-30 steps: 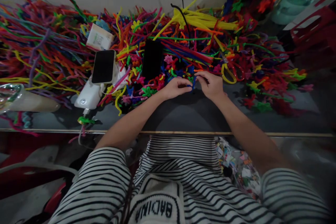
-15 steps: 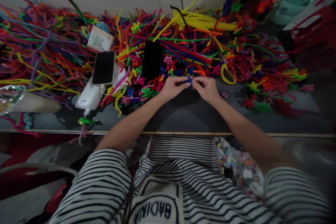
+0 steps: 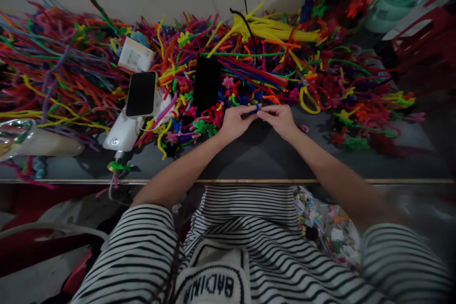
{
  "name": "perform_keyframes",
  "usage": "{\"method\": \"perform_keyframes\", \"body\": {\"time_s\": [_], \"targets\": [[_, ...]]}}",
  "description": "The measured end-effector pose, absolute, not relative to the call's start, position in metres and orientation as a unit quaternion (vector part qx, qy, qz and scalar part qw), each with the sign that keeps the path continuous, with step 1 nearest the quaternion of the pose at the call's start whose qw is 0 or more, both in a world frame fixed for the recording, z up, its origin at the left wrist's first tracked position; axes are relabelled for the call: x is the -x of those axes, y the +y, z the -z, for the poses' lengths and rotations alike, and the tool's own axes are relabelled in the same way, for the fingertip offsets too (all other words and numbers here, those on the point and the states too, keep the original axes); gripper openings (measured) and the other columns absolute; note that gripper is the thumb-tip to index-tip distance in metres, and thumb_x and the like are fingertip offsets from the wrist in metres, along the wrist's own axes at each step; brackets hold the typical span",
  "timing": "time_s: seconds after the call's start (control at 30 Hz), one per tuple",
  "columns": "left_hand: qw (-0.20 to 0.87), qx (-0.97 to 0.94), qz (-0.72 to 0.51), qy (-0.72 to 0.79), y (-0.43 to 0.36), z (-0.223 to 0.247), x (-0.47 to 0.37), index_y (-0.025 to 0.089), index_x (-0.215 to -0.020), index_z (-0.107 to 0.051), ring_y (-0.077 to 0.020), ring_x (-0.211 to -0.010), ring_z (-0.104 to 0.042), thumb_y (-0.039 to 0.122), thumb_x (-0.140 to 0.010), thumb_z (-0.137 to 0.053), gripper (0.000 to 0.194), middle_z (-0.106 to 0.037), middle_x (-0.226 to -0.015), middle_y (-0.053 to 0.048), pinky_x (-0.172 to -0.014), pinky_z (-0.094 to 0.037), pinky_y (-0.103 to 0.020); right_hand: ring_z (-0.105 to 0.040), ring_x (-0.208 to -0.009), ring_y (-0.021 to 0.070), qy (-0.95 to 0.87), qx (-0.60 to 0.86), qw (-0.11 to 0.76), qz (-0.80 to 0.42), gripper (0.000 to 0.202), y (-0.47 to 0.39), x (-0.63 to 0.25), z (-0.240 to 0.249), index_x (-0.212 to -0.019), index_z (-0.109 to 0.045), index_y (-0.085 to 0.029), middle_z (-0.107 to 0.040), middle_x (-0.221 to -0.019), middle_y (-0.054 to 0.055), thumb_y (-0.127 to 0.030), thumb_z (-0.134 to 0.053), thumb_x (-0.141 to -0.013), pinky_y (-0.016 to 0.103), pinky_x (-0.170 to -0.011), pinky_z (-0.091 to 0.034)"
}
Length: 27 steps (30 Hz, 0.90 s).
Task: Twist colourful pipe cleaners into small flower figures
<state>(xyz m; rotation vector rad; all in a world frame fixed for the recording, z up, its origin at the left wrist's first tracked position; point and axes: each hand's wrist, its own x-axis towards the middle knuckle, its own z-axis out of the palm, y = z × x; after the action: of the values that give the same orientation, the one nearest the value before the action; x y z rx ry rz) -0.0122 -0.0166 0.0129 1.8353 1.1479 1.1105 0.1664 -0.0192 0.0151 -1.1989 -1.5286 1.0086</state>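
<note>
A small blue fuzzy piece (image 3: 256,109), bent into a compact shape, is pinched between both hands above the front part of the dark table (image 3: 263,161). My left hand (image 3: 237,121) grips it from the left with thumb and forefinger. From the right, the fingertips of my right hand (image 3: 278,118) close on the same piece. The fingers hide part of its shape. Just right of my right hand lies a small pink ring (image 3: 304,128). Colourful fuzzy stems and small flower shapes (image 3: 204,127) are heaped behind and left of the hands.
Scissors with yellow and red handles (image 3: 309,100) lie right of the hands. A black phone (image 3: 206,83), a light-framed phone (image 3: 141,94), a white power bank (image 3: 123,130) with a cable, a white box (image 3: 136,55) and a lying cup (image 3: 42,140) are to the left.
My right fingertips have moved slightly left and now sit closer to my left fingers around the blue piece. The view has shifted a little.
</note>
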Motion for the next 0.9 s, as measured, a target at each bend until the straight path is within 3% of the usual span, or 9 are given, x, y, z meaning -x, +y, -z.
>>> {"method": "perform_keyframes", "body": {"time_s": [0.13,0.27,0.43,0.53,0.6,0.7,0.8,0.9], "targets": [[0.346,-0.74,-0.39,0.426,-0.017,-0.007,0.01,0.02,-0.125,-0.071,-0.011,-0.063,-0.062,0.027,-0.083,-0.071,0.043,-0.078,-0.094,-0.003,-0.069,-0.053,-0.025,-0.06,-0.063,0.016,-0.628,0.505,0.47,-0.36,0.029,-0.012,-0.172,-0.01,-0.072,-0.077,-0.019,-0.072,-0.069,0.003,-0.047,-0.071,-0.072,0.03,-0.063,-0.046],[0.396,-0.732,-0.364,0.418,-0.014,-0.004,0.009,0.016,-0.133,-0.066,-0.0137,-0.072,-0.066,0.031,-0.084,-0.071,0.052,-0.077,-0.092,-0.005,-0.075,-0.054,-0.026,-0.053,-0.055,0.0133,-0.652,0.526,0.456,-0.302,0.029,-0.01,-0.175,-0.01,-0.076,-0.079,-0.016,-0.069,-0.063,0.003,-0.042,-0.067,-0.077,0.028,-0.057,-0.039],[0.425,-0.711,-0.348,0.44,-0.009,-0.003,0.01,0.015,-0.13,-0.068,-0.0165,-0.079,-0.069,0.031,-0.085,-0.069,0.048,-0.076,-0.083,-0.003,-0.076,-0.055,-0.027,-0.051,-0.052,0.0128,-0.662,0.563,0.423,-0.257,0.026,-0.014,-0.169,-0.015,-0.076,-0.079,-0.015,-0.065,-0.058,0.002,-0.037,-0.066,-0.079,0.027,-0.055,-0.036],[0.488,-0.677,-0.357,0.419,-0.01,-0.006,0.012,0.017,-0.125,-0.071,-0.0199,-0.089,-0.072,0.035,-0.086,-0.068,0.044,-0.077,-0.107,-0.01,-0.069,-0.055,-0.027,-0.05,-0.051,0.0129,-0.647,0.59,0.427,-0.227,0.022,-0.012,-0.17,-0.014,-0.072,-0.077,-0.016,-0.061,-0.055,0.001,-0.033,-0.065,-0.078,0.028,-0.054,-0.035],[0.511,-0.669,-0.379,0.385,-0.011,-0.011,0.014,0.018,-0.12,-0.074,-0.0231,-0.098,-0.072,0.038,-0.088,-0.066,0.039,-0.068,-0.132,-0.014,-0.068,-0.057,-0.028,-0.048,-0.051,0.0125,-0.624,0.601,0.449,-0.218,0.022,-0.008,-0.176,-0.012,-0.07,-0.075,-0.017,-0.059,-0.053,0.001,-0.035,-0.065,-0.078,0.028,-0.053,-0.034],[0.415,-0.72,-0.43,0.354,-0.01,-0.02,0.021,0.02,-0.122,-0.072,-0.0229,-0.106,-0.071,0.04,-0.094,-0.059,0.037,-0.06,-0.143,-0.015,-0.082,-0.059,-0.033,-0.047,-0.053,0.0115,-0.62,0.554,0.461,-0.31,0.029,-0.005,-0.183,-0.012,-0.07,-0.073,-0.017,-0.059,-0.057,0.001,-0.045,-0.071,-0.075,0.027,-0.053,-0.036],[0.25,-0.804,-0.424,0.333,-0.006,-0.024,0.03,0.022,-0.124,-0.071,-0.0209,-0.115,-0.067,0.036,-0.099,-0.051,0.035,-0.069,-0.131,-0.011,-0.102,-0.053,-0.038,-0.041,-0.048,0.0081,-0.633,0.468,0.382,-0.484,0.038,-0.008,-0.182,-0.017,-0.072,-0.071,-0.016,-0.054,-0.054,-0.002,-0.052,-0.079,-0.067,0.025,-0.047,-0.031],[0.176,-0.871,-0.356,0.29,-0.004,-0.027,0.038,0.025,-0.113,-0.076,-0.0193,-0.109,-0.07,0.039,-0.101,-0.045,0.035,-0.076,-0.113,-0.008,-0.1,-0.053,-0.036,-0.033,-0.043,0.0052,-0.621,0.411,0.316,-0.588,0.04,-0.013,-0.179,-0.025,-0.071,-0.067,-0.015,-0.045,-0.048,-0.006,-0.052,-0.083,-0.065,0.023,-0.043,-0.023]]}}
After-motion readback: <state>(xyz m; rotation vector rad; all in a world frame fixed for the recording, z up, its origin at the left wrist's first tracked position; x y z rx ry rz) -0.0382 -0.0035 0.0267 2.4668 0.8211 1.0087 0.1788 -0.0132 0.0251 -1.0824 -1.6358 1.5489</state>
